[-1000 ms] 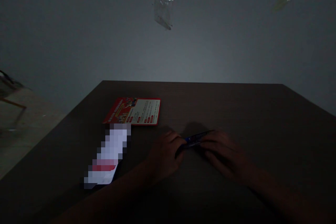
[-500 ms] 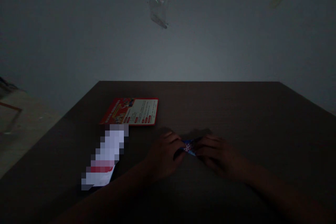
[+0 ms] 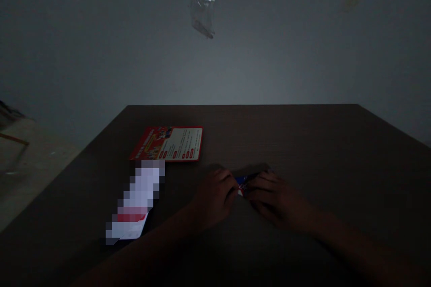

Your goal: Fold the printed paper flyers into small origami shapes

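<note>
A small, thin blue piece (image 3: 241, 181) with a white and reddish pattern lies between my hands, just above or on the dark table. My left hand (image 3: 215, 195) grips its left end with bent fingers. At the other end, my right hand (image 3: 274, 197) has its fingers closed over the piece. Most of it is hidden under the fingers, and the dim light keeps its exact kind from showing.
On the brown table (image 3: 269, 134), a red and white printed card (image 3: 183, 143) lies at the back left. Nearer, beside my left forearm, is a phone (image 3: 134, 228) with a bright, blurred-out screen. A pale wall (image 3: 252, 63) rises behind, with clear plastic (image 3: 203, 6) hanging on it.
My hands have come slightly closer together, and less of the blue piece shows between them. A pale and reddish part of it now faces up. The card and phone stay put.
</note>
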A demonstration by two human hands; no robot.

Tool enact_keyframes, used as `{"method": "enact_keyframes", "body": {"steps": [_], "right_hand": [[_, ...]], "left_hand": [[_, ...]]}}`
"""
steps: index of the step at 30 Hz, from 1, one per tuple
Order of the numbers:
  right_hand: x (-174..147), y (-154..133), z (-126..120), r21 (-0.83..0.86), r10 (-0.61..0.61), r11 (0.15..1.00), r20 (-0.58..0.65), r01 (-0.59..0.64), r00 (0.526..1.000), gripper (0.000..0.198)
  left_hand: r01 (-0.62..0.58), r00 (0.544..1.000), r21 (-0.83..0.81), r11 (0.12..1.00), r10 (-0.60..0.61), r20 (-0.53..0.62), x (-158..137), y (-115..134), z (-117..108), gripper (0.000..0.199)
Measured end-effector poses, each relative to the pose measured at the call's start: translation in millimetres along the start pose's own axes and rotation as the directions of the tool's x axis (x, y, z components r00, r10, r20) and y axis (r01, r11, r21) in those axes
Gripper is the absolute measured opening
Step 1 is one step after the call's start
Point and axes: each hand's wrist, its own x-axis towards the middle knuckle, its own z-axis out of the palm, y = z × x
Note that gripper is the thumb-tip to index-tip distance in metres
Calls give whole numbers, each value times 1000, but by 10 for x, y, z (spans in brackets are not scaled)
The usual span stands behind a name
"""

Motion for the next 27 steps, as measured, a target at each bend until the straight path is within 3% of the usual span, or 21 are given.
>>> {"method": "enact_keyframes", "body": {"steps": [9, 15, 24, 27], "right_hand": [[26, -7, 41, 12, 1, 1000, -37, 0, 999, 20], [34, -30, 37, 9, 66, 998, -28, -65, 997, 31], [87, -74, 65, -112, 170, 979, -32, -173, 985, 29], [83, -60, 58, -118, 205, 971, -47, -210, 978, 30]], "left_hand": [[133, 990, 5, 991, -132, -45, 29, 69, 60, 12], [182, 981, -25, 983, -183, -70, 45, 92, 60, 19], [214, 964, -30, 976, -216, -154, 29, 56, 79, 18], [154, 983, 16, 988, -151, -106, -11, 80, 61, 21]]}}
